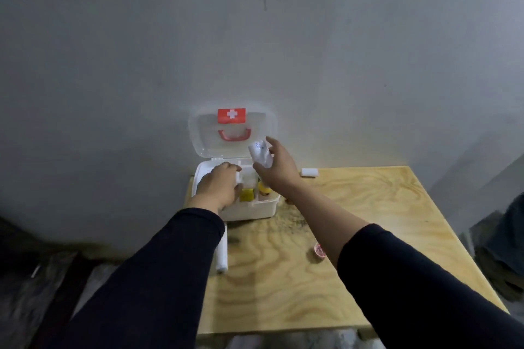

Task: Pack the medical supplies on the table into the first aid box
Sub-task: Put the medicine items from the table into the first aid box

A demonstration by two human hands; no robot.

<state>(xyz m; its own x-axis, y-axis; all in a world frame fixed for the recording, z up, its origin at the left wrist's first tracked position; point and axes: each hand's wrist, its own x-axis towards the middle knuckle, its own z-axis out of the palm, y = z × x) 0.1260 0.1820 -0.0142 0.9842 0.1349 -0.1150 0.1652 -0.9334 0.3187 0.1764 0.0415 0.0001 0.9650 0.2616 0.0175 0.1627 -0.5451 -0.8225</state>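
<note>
right hand (279, 170) grips clear bottle (260, 155) over first aid box (249, 211) | left hand (219, 187) inside, grip unclear | risk: bottle, possibly slick, slips onto packed items

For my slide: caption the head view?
Right hand holds a clear bottle over the open first aid box.

A white cross on a red rectangular label (231, 115) is seen at the top of the raised clear lid (204, 133) of the first aid box (249, 211); it is the only sign that can be made out. Just below and to the right of that label, faint blue marks are shown on the clear bottle (260, 155), but they are too blurred to be read. Below the label, inside the box, no print can be read on the yellow packet (247, 195).
</note>
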